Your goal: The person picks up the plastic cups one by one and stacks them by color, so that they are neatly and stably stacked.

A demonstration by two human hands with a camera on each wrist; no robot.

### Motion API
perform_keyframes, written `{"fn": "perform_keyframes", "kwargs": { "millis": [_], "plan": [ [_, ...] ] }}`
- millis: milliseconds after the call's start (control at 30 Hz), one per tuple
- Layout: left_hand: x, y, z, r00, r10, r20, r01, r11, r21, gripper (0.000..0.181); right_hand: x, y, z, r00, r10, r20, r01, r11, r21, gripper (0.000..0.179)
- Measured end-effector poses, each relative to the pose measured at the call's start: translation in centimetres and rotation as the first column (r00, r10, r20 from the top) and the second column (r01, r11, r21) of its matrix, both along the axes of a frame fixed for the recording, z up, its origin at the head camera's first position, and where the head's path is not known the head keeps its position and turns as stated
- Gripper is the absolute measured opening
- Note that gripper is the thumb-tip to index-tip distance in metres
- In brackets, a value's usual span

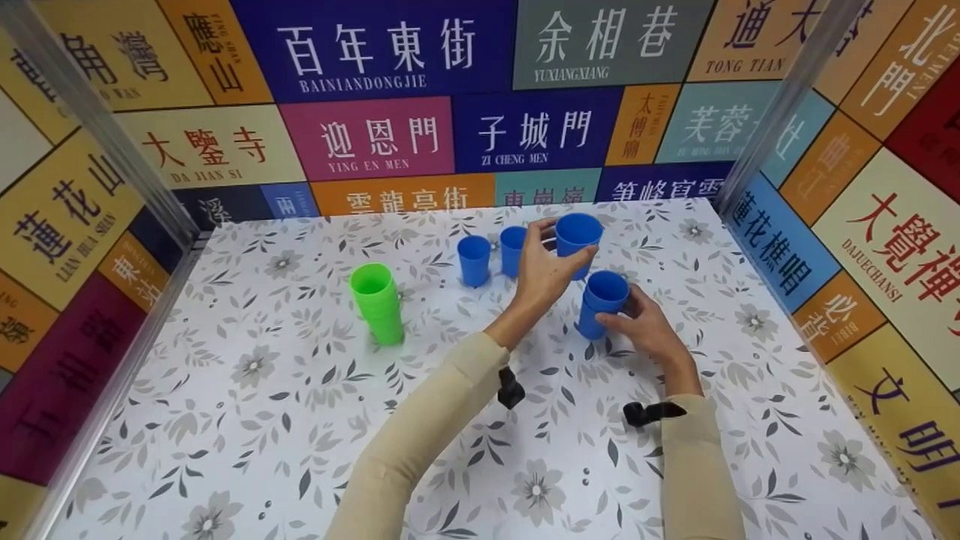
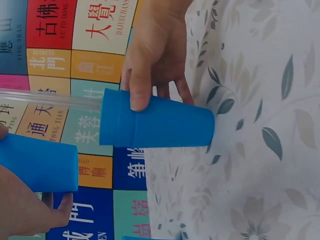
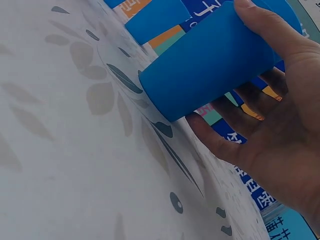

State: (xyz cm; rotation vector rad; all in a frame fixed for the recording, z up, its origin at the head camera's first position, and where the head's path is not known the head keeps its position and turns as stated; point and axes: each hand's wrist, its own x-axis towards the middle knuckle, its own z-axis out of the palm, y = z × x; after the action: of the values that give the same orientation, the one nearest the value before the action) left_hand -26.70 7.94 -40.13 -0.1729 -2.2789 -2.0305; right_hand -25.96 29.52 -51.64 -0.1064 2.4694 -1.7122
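1. Left grip clamped on a blue cup above the counter; right grip clamped on a blue stack at that cup's five o'clock.
2. Hold both upright and steady, squeezing lightly.
3. Toward nine o'clock, another cup is partly hidden by the left grip; the stack's count is unclear.

The white, floral-patterned worktop supports a stack of bright-green tapered cups and two upright blue tapered cups.

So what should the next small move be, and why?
Probably bring the raised, tapered blue plastic cup over the nested blue plastic cups: the left hand holds it nearby, while the right hand grips them open end up.
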Motion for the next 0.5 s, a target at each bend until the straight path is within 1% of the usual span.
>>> {"fn": "perform_keyframes", "kwargs": {
  "millis": [100, 200, 333, 500],
  "plan": [
    [0.1, 0.8, 0.6, 1.0, -0.008, 0.004, 0.008, 1.0, -0.023, 0.071, 0.0, 0.1, 0.0, 1.0, 0.0, -0.007, 0.0, 1.0, 0.005, 0.09],
    [0.1, 1.5, 1.0, 1.0, -0.008, 0.017, 0.009, 0.998, -0.058, 0.071, 0.0, 0.1, -0.1, 1.0, -0.001, -0.009, 0.001, 1.0, 0.016, 0.091],
    [0.2, 1.9, 0.8, 1.0, -0.009, 0.021, 0.011, 0.997, -0.077, 0.071, -0.1, 0.1, -0.2, 1.0, -0.009, 0.009, 0.009, 0.999, 0.034, 0.093],
    [0.4, 2.1, 0.3, 1.0, -0.016, 0.017, 0.017, 0.997, -0.072, 0.07, -0.1, 0.1, 0.0, 0.999, -0.008, 0.031, 0.007, 0.999, 0.031, 0.094]
  ]
}}
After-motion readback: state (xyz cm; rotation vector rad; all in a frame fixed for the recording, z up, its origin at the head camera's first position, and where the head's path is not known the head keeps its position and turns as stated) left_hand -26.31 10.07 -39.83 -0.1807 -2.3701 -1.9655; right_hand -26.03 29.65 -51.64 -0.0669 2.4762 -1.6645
